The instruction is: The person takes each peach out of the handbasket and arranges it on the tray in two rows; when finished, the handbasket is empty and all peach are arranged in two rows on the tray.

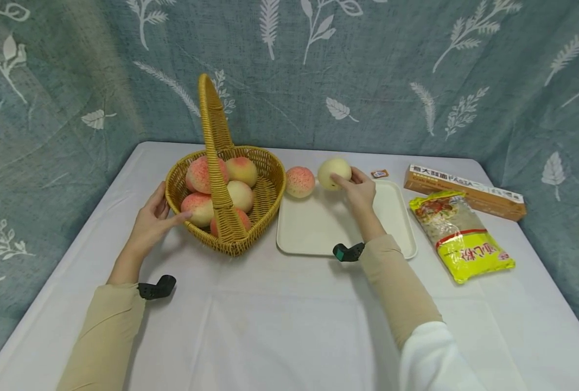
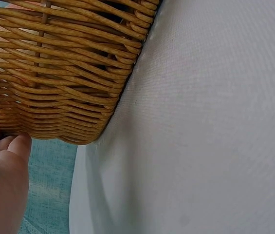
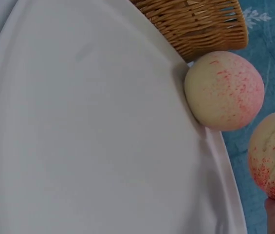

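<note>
A golden wicker basket (image 1: 265, 228) with a tall arched handle holds several peaches (image 1: 206, 174), pink and cream. At its left side my left hand (image 1: 152, 220) grips the basket, thumb near the rim; in the left wrist view the fingertips (image 2: 20, 145) meet the woven wall. My right hand (image 1: 359, 193) pinches a peach (image 1: 333, 172) over the back edge of a white tray (image 1: 299, 239). That peach looks pale from above, while the right wrist view shows red speckles and a dark spot. Another peach (image 1: 300, 182) sits at the tray's back left corner, beside the basket.
Right of the tray lies a yellow food packet (image 1: 465, 239), with a long brown pasta box (image 1: 465, 190) behind it. A small orange and white packet (image 1: 379, 174) is behind the tray. Patterned green-blue cloth (image 1: 289, 81) hangs around the white-covered table (image 1: 250, 326).
</note>
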`<action>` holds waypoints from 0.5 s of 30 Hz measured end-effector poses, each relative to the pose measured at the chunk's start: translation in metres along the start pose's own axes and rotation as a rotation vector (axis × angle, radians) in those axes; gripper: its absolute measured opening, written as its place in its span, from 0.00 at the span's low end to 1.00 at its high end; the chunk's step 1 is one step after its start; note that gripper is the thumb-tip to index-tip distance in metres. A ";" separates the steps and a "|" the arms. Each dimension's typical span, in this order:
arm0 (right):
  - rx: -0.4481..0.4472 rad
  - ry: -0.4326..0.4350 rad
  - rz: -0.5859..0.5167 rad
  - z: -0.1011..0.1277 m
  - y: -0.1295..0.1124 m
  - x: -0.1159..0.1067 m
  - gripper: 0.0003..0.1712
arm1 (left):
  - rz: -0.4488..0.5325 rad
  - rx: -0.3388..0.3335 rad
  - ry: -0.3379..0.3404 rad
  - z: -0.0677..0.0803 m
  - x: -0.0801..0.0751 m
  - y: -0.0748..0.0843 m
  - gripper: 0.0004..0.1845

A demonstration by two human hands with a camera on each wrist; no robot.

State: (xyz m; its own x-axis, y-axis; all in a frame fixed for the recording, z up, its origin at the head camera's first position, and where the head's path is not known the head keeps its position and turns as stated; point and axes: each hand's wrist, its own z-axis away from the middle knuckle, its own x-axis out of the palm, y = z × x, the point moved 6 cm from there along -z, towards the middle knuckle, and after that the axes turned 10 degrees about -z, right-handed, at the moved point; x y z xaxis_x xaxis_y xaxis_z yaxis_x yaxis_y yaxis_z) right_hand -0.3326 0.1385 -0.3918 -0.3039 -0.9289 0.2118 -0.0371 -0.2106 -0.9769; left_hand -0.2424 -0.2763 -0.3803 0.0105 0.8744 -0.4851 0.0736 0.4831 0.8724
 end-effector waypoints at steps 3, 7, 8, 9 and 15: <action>0.024 0.016 0.037 -0.001 0.004 -0.003 0.36 | 0.007 0.003 0.001 -0.001 0.001 0.000 0.47; 0.048 0.038 0.077 -0.003 0.008 -0.005 0.36 | 0.023 0.008 0.001 -0.001 0.001 0.000 0.47; 0.052 0.044 0.086 -0.004 0.010 -0.006 0.36 | 0.025 0.010 0.000 -0.002 0.001 -0.001 0.47; 0.055 0.047 0.096 -0.005 0.011 -0.006 0.36 | 0.026 0.015 0.000 -0.002 0.001 -0.001 0.47; 0.071 0.041 0.153 -0.007 0.018 -0.005 0.36 | 0.005 0.041 0.015 -0.003 0.000 -0.005 0.47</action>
State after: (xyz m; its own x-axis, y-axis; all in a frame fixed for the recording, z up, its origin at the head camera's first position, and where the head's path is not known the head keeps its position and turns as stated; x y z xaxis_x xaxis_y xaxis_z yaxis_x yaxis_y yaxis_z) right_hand -0.3385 0.1420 -0.4104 -0.3399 -0.9386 0.0584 0.0791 -0.0904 -0.9928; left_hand -0.2459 -0.2786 -0.3848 -0.0036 0.8777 -0.4793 0.1146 0.4765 0.8717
